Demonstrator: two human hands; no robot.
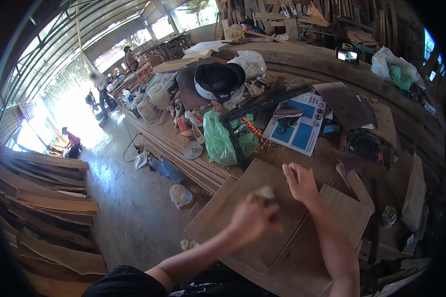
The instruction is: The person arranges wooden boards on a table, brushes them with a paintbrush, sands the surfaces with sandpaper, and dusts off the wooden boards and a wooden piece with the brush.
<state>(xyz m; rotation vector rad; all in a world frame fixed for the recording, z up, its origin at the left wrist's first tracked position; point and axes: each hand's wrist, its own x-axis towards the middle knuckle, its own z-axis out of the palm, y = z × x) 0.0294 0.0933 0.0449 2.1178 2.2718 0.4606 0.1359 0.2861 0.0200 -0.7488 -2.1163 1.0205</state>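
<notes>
My left hand (254, 217) is closed and smeared by motion above a flat brown wooden panel (233, 203). A small pale piece (264, 192) sticks out at its fingertips, too blurred to name. To the right, my right hand (301, 182) is raised over the panel's far right side, fingers apart and a little bent, with nothing visible in them. Beside the panel lies a second wooden board (344, 210), with a dark gap running between the panels near my right forearm.
Beyond the panel lie a green plastic bag (220, 141), a black metal square (262, 105), a blue-and-white printed sheet (300, 123) and a black-and-white cap (218, 81). A clear plastic jar (181, 195) stands on the floor. Stacked planks (49, 203) line the left; several people are farther back.
</notes>
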